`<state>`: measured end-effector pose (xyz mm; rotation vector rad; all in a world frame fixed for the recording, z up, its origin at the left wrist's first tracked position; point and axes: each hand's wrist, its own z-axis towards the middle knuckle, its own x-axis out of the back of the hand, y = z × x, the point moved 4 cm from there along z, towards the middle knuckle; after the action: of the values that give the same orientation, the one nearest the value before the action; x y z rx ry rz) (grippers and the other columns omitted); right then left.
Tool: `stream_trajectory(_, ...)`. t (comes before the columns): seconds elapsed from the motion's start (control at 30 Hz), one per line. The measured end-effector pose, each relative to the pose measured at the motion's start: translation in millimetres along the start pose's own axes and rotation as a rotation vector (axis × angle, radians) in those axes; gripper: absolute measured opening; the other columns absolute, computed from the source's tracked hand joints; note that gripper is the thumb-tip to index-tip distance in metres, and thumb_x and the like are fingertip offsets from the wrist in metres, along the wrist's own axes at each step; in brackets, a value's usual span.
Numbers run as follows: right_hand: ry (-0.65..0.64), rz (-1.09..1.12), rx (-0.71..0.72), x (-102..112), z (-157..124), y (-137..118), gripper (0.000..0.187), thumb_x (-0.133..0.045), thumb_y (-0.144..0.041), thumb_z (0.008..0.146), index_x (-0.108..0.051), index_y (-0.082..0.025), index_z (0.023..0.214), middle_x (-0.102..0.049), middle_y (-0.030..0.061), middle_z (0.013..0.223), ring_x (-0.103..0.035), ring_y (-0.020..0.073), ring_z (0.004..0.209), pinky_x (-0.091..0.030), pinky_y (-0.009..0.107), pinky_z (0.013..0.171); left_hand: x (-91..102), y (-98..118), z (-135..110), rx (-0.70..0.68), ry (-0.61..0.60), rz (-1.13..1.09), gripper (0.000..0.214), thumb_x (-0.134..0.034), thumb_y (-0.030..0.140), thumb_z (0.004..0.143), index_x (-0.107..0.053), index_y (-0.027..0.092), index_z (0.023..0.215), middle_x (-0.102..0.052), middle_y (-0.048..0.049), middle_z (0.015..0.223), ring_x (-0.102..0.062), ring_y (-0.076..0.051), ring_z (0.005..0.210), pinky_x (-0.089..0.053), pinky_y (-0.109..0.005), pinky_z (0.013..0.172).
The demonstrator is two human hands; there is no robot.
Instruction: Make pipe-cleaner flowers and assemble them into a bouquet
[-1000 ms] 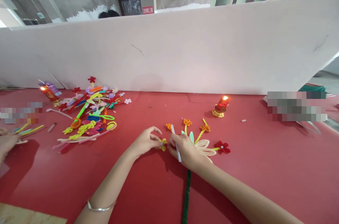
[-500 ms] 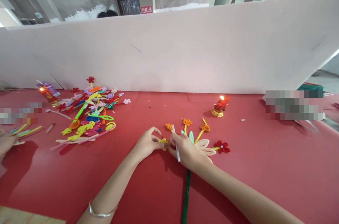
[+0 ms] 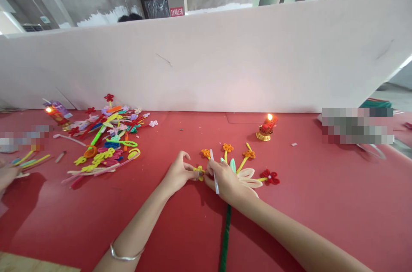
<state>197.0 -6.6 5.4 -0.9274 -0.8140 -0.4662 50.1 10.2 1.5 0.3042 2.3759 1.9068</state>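
A small yellow pipe-cleaner flower point(image 3: 199, 172) lies on the red table point(image 3: 322, 203), pinched by the fingertips of my left hand point(image 3: 177, 173). My right hand point(image 3: 224, 179) presses against the same flower and grips a thin white stick point(image 3: 213, 169) that points up and away from me. Under my right hand lies a pipe-cleaner bouquet: orange flowers point(image 3: 228, 148), a red flower point(image 3: 269, 176), cream loop petals point(image 3: 249, 179) and a long green stem point(image 3: 225, 237) running toward me.
A heap of coloured pipe-cleaner pieces point(image 3: 106, 143) lies at the left. A lit red candle point(image 3: 266, 127) stands behind the bouquet, another lit candle point(image 3: 54, 115) at far left. A white partition board point(image 3: 225, 61) walls the table's back. Another person's hand point(image 3: 6, 175) rests at the left edge.
My left fingers have closed in tighter on the yellow flower. Both hands stay in almost the same place.
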Motion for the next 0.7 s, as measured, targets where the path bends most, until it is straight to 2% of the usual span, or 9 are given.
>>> stream_trajectory(0.1, 0.017, 0.005, -0.007, 1.1, 2.0, -1.1, 0.020, -0.048, -0.012, 0.075, -0.032, -0.021, 0.068, -0.037, -0.0066, 0.057, -0.030, 0.0100, 0.051, -0.028, 0.024, 0.061, 0.6, -1.8, 3.6, -0.038, -0.016, -0.018, 0.055, -0.073, 0.025, 0.058, -0.025, 0.024, 0.085, -0.062, 0.0076, 0.053, -0.058, -0.012, 0.050, -0.044, -0.025, 0.058)
stream_trajectory(0.37, 0.015, 0.002, -0.074, 0.3, 2.1, 3.7, 0.014, -0.048, -0.018, 0.078, -0.037, -0.021, 0.071, -0.040, -0.0052, 0.057, -0.036, 0.0122, 0.053, -0.025, 0.023, 0.055, 3.6, -5.9, 7.4, -0.058, 0.022, 0.013, 0.057, -0.075, 0.028, 0.059, -0.024, 0.024, 0.084, -0.063, 0.0071, 0.055, -0.059, -0.012, 0.051, -0.045, -0.023, 0.058)
stream_trajectory(0.5, 0.040, -0.024, -0.099, 2.8, 2.0, 4.5, 0.013, -0.048, -0.016, 0.077, -0.037, -0.021, 0.071, -0.038, -0.0058, 0.055, -0.035, 0.0117, 0.053, -0.023, 0.023, 0.054, 4.4, -3.5, 7.0, -0.014, -0.031, -0.030, 0.045, -0.070, 0.033, 0.067, -0.035, 0.021, 0.093, -0.067, 0.0021, 0.064, -0.063, -0.013, 0.058, -0.050, -0.027, 0.065)
stream_trajectory(0.7, 0.059, -0.019, -0.091, 5.9, 2.9, 4.0, 0.015, -0.048, -0.015, 0.076, -0.035, -0.021, 0.070, -0.038, -0.0060, 0.057, -0.036, 0.0111, 0.052, -0.024, 0.023, 0.053, 7.3, -1.7, 9.5, 0.099, 0.036, -0.152, 0.026, -0.059, 0.024, 0.076, -0.045, 0.018, 0.096, -0.065, -0.0006, 0.062, -0.064, -0.013, 0.059, -0.052, -0.027, 0.065)
